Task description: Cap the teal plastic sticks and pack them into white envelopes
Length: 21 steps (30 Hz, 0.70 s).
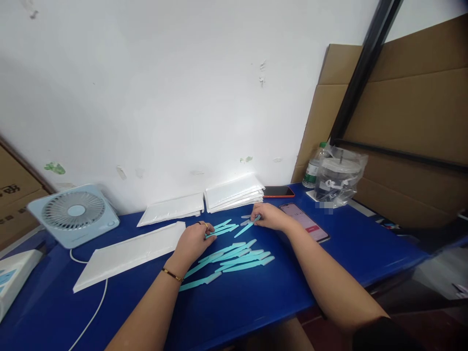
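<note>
On the blue table, my left hand point(195, 240) has its thumb and fingers bent round the ends of a few teal eyebrow razors point(227, 230); the exact grip is partly hidden. My right hand point(269, 216) pinches one more teal eyebrow razor point(243, 231), its tip pointing down and left. Small pale clear pieces point(245, 222) lie just beside those right fingertips. Nearer to me, several teal eyebrow razors point(239, 265) with pale covered ends are spread in a loose, overlapping pile, below and between my hands.
White padded mailers lie in a stack point(234, 193), a smaller pile point(171, 208) and singly point(131, 253). A blue fan point(76, 212) with a cable stands left. Rightward are a lit phone point(305, 222), a dark phone point(278, 191), a bottle point(311, 170) and a bagged cup point(340, 178).
</note>
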Available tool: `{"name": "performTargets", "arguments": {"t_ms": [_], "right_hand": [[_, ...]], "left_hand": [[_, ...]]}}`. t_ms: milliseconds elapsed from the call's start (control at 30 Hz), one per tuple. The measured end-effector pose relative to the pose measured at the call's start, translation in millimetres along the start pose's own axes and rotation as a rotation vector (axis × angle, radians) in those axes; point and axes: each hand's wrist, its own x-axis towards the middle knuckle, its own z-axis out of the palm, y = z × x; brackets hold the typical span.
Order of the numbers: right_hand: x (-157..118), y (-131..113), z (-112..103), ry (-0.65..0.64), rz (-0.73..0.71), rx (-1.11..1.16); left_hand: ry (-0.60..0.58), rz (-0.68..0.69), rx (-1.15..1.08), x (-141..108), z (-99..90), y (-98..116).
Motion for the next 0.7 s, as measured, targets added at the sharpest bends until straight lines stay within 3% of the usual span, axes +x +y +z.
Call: {"name": "performTargets", "arguments": {"t_ms": [167,267,433,567,700], "right_hand": [[-6.4,0.9,-2.4,0.034,0.126,-0.121],[-8.7,5.2,-5.0,-0.014,0.171,-0.111],[-1.1,-14.2,4.9,-0.142,0.016,0.064],[10.5,-38.4,23.8,-0.112,-0.101,0.142],[15.1,-41.1,30.0,-0.121,-0.112,0.154]], "left_hand": [[-0.019,0.048,-0.045,-2.2,0.9,12.3],[-0.024,0.049,-0.057,-3.3,-0.7,15.7],[-0.031,0.062,-0.083,-4.1,0.6,19.1],[-0.053,0.114,-0.049,-1.9,6.6,17.4],[-0.070,0.106,-0.036,2.2,8.3,11.9]]}}
